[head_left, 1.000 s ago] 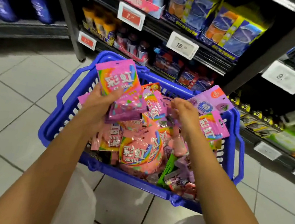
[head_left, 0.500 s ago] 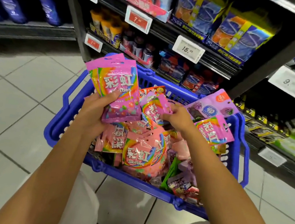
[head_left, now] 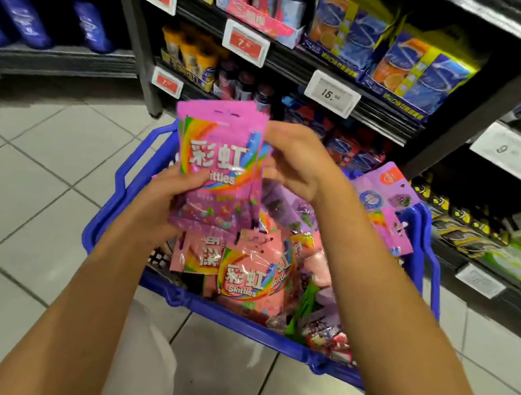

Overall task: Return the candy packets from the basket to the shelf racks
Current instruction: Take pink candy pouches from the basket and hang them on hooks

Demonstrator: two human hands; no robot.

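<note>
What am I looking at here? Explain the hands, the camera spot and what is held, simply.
There is no machine here: these are a person's two bare hands, seen from one wide-angle camera worn on the head, looking forward and down.

The left hand grips a stack of pink Skittles packets from below, thumb across the front. The right hand has its fingers curled at the stack's right edge, seemingly adding or squaring up a packet.

Below them a blue basket stands on the tiled floor, full of candy packets, among them a salmon Skittles packet and a purple packet leaning on the far rim.

Behind are dark shelves with price tags and boxed sweets.
</note>
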